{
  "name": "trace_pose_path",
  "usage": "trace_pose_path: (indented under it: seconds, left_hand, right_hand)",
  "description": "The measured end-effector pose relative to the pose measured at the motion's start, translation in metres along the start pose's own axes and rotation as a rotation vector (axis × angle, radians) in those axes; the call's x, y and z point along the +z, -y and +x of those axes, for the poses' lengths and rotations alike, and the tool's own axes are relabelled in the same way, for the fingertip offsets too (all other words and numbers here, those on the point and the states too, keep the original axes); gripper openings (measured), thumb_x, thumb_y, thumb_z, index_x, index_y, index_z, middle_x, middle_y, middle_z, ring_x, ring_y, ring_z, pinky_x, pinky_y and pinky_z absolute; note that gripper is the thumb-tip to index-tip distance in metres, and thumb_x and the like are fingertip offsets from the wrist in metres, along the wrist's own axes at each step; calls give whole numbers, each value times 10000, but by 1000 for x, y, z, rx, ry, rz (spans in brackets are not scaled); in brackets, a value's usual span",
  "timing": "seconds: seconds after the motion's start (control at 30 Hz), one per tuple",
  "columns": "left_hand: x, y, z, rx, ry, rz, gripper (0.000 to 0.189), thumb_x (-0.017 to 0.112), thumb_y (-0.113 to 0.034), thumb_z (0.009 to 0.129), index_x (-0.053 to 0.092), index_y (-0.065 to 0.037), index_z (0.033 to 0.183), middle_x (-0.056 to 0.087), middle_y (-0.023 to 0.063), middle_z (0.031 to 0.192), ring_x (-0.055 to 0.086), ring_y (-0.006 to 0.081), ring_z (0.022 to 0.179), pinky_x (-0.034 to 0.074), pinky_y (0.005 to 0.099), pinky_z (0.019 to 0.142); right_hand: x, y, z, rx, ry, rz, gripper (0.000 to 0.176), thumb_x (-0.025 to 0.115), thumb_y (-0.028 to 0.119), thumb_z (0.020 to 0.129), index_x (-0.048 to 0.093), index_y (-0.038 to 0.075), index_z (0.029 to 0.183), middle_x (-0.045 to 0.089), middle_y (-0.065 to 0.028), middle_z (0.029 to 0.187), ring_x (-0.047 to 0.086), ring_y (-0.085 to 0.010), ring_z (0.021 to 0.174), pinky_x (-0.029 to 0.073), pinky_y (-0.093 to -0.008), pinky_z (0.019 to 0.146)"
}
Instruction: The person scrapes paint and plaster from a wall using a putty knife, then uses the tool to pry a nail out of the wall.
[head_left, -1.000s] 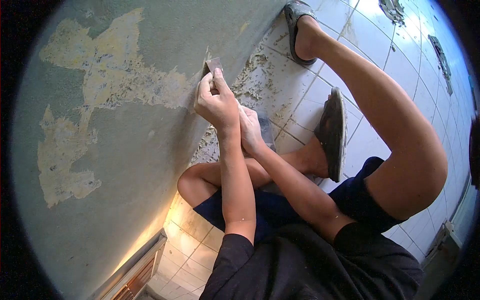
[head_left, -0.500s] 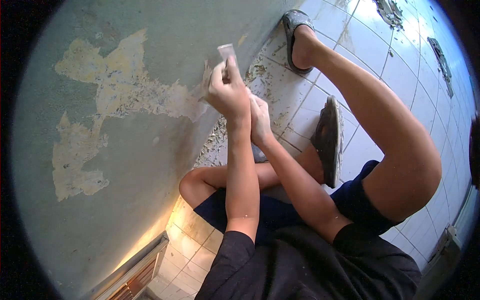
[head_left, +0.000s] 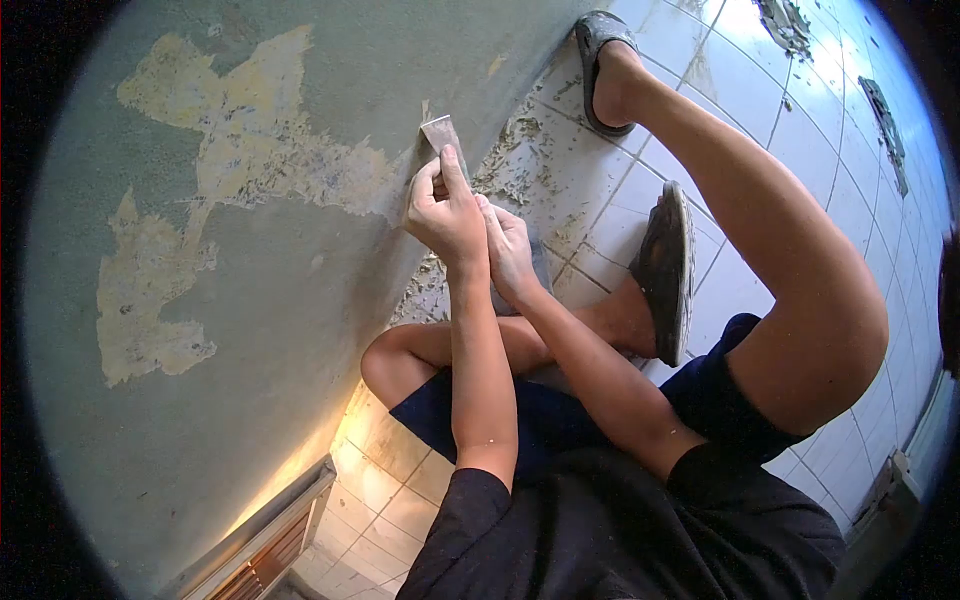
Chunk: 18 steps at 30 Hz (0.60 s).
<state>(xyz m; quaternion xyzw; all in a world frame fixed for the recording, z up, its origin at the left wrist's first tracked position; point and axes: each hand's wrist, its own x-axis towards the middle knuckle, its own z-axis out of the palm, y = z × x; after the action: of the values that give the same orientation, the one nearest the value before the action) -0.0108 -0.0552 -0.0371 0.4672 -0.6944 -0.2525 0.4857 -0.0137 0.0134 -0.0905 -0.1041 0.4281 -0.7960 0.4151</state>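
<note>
A scraper (head_left: 438,132) with a flat metal blade has its edge at the green wall (head_left: 300,300), beside a thin scraped streak. My left hand (head_left: 445,215) is closed round it, with the thumb laid along the blade. Just behind, my right hand (head_left: 510,255) is closed against the heel of the left one, apparently on the rear of the scraper; the handle is hidden by the fingers. Pale dust covers the fingers of both hands. Further left, a bare patch (head_left: 250,150) shows cream and yellowish under the paint.
Paint flakes (head_left: 515,160) litter the white tiled floor (head_left: 560,190) along the wall's foot. My legs, in dark sandals (head_left: 665,275), frame the work space. Debris piles (head_left: 785,28) lie at the upper right. A slatted wooden frame (head_left: 270,550) stands at the lower left.
Both hands and the scraper have drawn back slightly toward my body, and the blade has turned so its edge faces the wall more. The view has shifted a little.
</note>
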Motion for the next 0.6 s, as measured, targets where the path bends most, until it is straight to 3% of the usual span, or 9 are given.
trace_pose_path:
  seconds: [0.17,0.43,0.6]
  left_hand:
    - [9,-1,10,37,-14,-41,313,730,-279,991,769,15,892,726,64,706,668,138,615,517,308,578]
    - [26,-40,35,99,-21,-114,299,728,-258,988,767,8,856,726,58,695,671,128,608,516,303,572]
    - [21,-12,11,96,-82,-34,307,737,-274,980,771,8,864,742,72,718,691,148,618,534,314,587]
  right_hand:
    - [4,14,6,19,3,-43,399,513,307,1120,712,-30,1044,671,21,915,537,-30,789,460,-211,691]
    - [10,50,31,-81,3,-3,456,553,357,1101,724,-37,949,661,25,810,524,-32,723,448,-230,623]
    - [-3,21,18,-31,-34,-103,428,579,333,1091,713,-23,895,626,44,764,485,-23,691,416,-234,589]
